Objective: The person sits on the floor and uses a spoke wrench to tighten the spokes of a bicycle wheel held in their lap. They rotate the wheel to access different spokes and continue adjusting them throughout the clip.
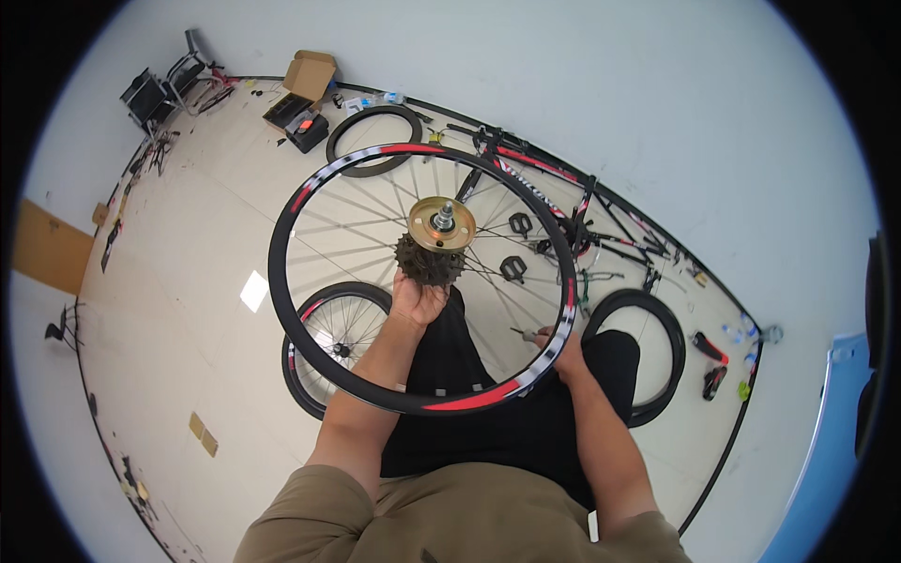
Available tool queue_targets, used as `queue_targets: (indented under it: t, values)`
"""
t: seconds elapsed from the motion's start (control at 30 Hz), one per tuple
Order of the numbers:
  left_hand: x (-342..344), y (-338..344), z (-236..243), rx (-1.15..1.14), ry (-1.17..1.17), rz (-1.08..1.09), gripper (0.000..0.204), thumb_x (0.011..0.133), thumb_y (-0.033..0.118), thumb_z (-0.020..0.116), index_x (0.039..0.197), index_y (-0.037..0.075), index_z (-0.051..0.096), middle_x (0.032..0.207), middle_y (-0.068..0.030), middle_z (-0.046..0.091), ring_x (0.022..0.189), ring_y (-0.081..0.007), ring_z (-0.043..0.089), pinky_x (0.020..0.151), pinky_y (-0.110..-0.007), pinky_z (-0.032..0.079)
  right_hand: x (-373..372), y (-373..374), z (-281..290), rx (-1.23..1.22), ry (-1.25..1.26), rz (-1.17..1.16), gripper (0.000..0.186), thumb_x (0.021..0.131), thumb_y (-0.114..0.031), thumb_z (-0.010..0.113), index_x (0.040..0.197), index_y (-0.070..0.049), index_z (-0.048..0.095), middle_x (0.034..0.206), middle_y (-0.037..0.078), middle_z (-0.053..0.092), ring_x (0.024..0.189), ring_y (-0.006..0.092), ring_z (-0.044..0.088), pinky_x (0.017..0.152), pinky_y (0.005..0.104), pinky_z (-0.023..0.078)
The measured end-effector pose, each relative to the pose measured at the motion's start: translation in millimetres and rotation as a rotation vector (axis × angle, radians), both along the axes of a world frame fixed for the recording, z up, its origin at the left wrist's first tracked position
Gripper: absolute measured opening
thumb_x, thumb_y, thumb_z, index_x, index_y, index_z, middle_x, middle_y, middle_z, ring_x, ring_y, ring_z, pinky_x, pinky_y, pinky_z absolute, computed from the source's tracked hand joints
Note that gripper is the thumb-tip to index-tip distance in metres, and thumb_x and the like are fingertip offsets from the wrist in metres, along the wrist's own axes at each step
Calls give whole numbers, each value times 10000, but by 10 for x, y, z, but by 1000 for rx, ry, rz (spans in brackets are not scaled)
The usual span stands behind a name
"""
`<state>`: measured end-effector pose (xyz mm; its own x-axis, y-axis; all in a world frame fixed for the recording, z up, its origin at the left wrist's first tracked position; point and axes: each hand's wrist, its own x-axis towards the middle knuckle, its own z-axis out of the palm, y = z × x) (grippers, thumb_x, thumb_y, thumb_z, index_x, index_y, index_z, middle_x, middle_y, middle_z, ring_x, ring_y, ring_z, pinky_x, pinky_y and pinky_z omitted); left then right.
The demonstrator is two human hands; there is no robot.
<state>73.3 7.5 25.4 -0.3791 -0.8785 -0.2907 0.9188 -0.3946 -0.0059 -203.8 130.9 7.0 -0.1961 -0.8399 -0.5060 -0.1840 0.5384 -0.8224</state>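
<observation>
A bare bicycle wheel with a black rim [472,399], marked in red and white, is held up over my lap. At its middle is a gold-coloured disc [427,228] around a threaded axle [445,215], with a dark sprocket cluster [429,264] beneath it. My left hand [419,298] is closed around the underside of the sprockets. Partly behind the rim, my right hand [566,354] grips a small tool [528,334] with a thin tip pointing toward the spokes. The rim hides part of that hand, so whether it also touches the rim I cannot tell.
A spoked wheel with a tyre [297,320] lies at my left, and loose tyres [678,349] [331,153] lie to the right and ahead. Bicycle frames [544,161] rest along the wall near two pedals [513,269]. An open cardboard box [309,77] stands farther off.
</observation>
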Motion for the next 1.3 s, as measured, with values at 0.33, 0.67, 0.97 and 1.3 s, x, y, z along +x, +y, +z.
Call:
queue_targets:
  t: [0.33, 0.67, 0.97, 1.3]
  values:
    - [-29, -2, 46, -171, 9, -90, 418, 975, 355, 456, 1153, 5, 601, 1043, -161, 696, 799, -267, 720, 592, -351, 635, -29, -10, -48, 52, -26, -46, 311, 750, -83, 725, 1002, 87, 659, 764, 40, 609, 647, 113, 549, 560, 270, 425]
    - [5, -34, 4, -244, 15, -137, 379, 972, 329, 470, 1130, 16, 614, 1028, -153, 703, 812, -261, 725, 600, -361, 638, 2, 28, 27, 17, -75, -66, 302, 753, -80, 698, 1002, 88, 662, 758, 45, 611, 661, 118, 556, 571, 266, 428]
    - [-4, -45, -34, -216, -49, -142, 349, 955, 298, 498, 1129, 22, 621, 1039, -151, 704, 827, -257, 724, 607, -358, 640, -84, 22, -269, -22, -27, -63, 279, 741, -77, 696, 969, 80, 667, 722, 33, 598, 607, 119, 546, 547, 269, 424]
    - [2, -21, -18, -200, -31, -152, 368, 967, 313, 467, 1115, 14, 624, 1022, -164, 705, 802, -268, 725, 610, -356, 638, -31, 36, -101, -4, -49, -73, 311, 746, -92, 726, 997, 81, 662, 747, 51, 606, 641, 131, 559, 562, 281, 438]
